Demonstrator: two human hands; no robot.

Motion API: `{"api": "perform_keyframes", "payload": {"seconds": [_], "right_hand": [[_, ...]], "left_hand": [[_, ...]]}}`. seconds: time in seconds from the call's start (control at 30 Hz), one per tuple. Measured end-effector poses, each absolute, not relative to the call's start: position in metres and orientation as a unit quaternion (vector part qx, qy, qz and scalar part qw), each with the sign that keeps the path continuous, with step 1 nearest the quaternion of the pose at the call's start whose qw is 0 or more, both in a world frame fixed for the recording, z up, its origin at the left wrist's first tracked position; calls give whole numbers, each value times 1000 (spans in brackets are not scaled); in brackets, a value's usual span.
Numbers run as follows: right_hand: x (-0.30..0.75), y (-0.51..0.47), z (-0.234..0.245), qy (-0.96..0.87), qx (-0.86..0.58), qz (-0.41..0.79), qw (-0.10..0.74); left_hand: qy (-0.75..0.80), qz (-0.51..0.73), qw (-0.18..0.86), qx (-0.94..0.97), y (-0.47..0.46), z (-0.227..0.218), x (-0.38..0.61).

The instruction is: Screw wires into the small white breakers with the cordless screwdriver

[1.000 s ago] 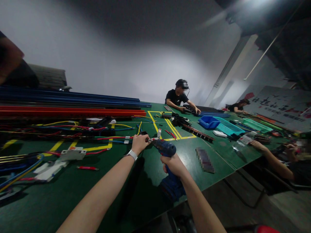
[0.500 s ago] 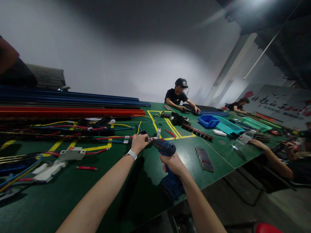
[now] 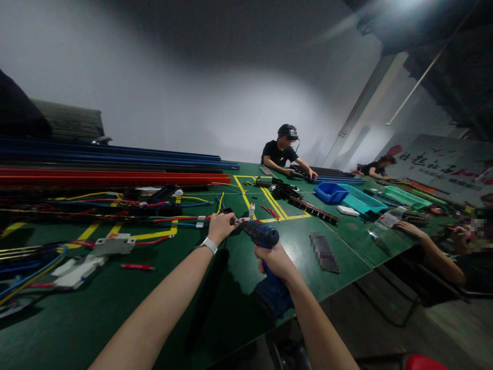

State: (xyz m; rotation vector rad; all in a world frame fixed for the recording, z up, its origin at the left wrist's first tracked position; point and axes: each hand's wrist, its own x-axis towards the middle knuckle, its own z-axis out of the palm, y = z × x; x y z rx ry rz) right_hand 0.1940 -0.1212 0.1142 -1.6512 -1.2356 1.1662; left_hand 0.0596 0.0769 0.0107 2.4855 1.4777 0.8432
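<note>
My right hand (image 3: 271, 257) is wrapped around the grip of a blue cordless drill (image 3: 264, 234), which points left and away from me. My left hand (image 3: 222, 227), with a light band on the wrist, is closed at the drill's tip. Its fingers pinch a small part that I cannot make out, partly hidden by the hand. A dark piece (image 3: 228, 210) shows just behind these fingers. Beside the tip stands a small white and red piece (image 3: 251, 209). Red, green and blue wires (image 3: 181, 220) run from the left up to my left hand.
Long orange rails (image 3: 115, 178) and blue rails (image 3: 115, 154) lie at the back left. Nearer are white plastic parts (image 3: 79, 270) and a short red cable (image 3: 137, 266). To the right are a phone (image 3: 324, 252), a blue bin (image 3: 330, 192) and a water bottle (image 3: 385, 222). Co-workers sit around the green table.
My hands and the drill hold nearly the same place. At the far left edge, another person's arm has moved out of view, leaving a dark shape.
</note>
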Motion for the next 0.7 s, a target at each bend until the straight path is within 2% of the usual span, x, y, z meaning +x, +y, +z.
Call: {"api": "perform_keyframes", "payload": {"seconds": [0.23, 0.7], "right_hand": [[194, -121, 111, -492, -629, 450, 400], [195, -120, 113, -489, -634, 459, 384]], "left_hand": [[492, 278, 64, 823, 77, 10, 60], [489, 281, 75, 822, 78, 10, 60]]}}
